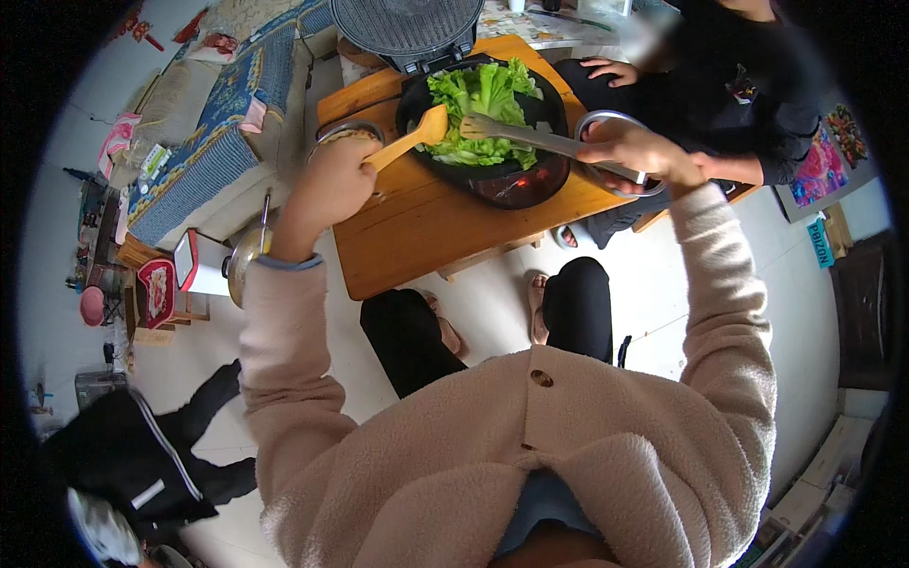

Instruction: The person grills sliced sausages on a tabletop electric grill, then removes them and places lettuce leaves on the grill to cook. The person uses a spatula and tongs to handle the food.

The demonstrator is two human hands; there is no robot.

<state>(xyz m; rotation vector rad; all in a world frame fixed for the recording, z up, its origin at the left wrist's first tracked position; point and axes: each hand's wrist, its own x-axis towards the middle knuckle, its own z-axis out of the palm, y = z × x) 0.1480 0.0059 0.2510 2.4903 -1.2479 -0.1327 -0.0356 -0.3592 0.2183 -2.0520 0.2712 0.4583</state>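
Observation:
Green lettuce leaves (490, 99) fill a black pan (552, 106) on an electric cooker (518, 186) with a dark glossy front. My left hand (334, 177) is closed on a wooden spatula (419, 135), its head at the left side of the lettuce. My right hand (635, 149) grips a long metal utensil, seemingly tongs (540, 140), whose tip lies over the middle of the leaves. Beneath my right hand is a metal bowl (603, 117). Another bowl (369, 126) with food in it stands behind my left hand, partly hidden.
The wooden table (398, 248) carries the cooker. A ridged grill pan (408, 25) stands beyond it. A seated person (738, 92) in black is at the right, one hand near my right wrist. A lidded pot (245, 259) is at left. Another person (142, 454) is at lower left.

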